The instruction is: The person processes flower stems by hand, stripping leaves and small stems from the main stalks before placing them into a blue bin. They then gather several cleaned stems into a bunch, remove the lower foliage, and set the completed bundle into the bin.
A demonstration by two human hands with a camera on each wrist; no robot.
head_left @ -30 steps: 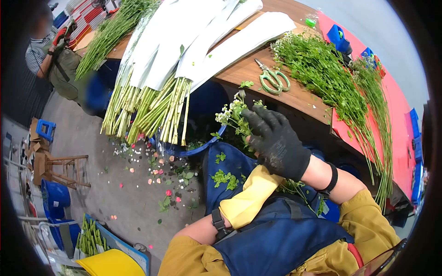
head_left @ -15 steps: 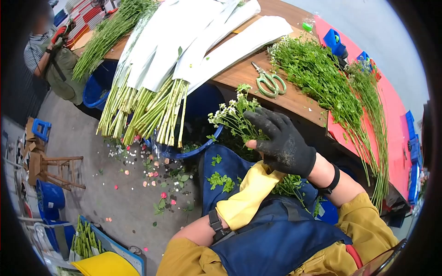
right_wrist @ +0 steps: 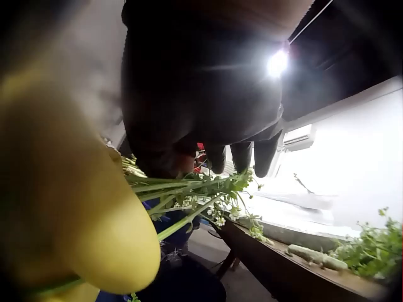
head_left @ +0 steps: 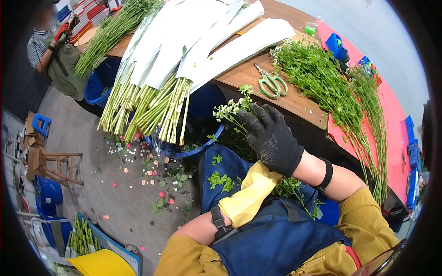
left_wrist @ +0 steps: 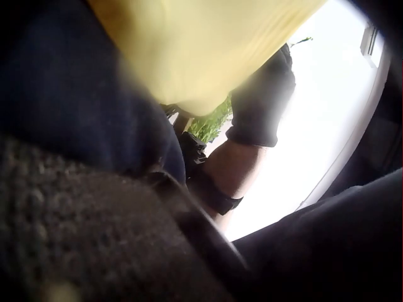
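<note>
My left hand, in a yellow glove, grips the green stems of small white flowers. In the head view its fingers are hidden behind my right hand, which wears a black glove with an uncovered thumb tip. The right fingers stretch out, spread over the leafy tops. In the right wrist view the thumb is right at the stems, and the other fingertips point down behind them. A yellow glove fills the upper left wrist view, hiding the stems there.
Green-handled scissors lie on the wooden table, beside a pile of leafy flower stems. White-wrapped bunches overhang its edge above a blue bucket. Loose leaves lie on my navy apron. Another person stands far left.
My right hand has shifted slightly left and up over the flower tops. Its bare thumb tip, visible half a second ago, is now hidden in the head view. The left hand stays in place.
</note>
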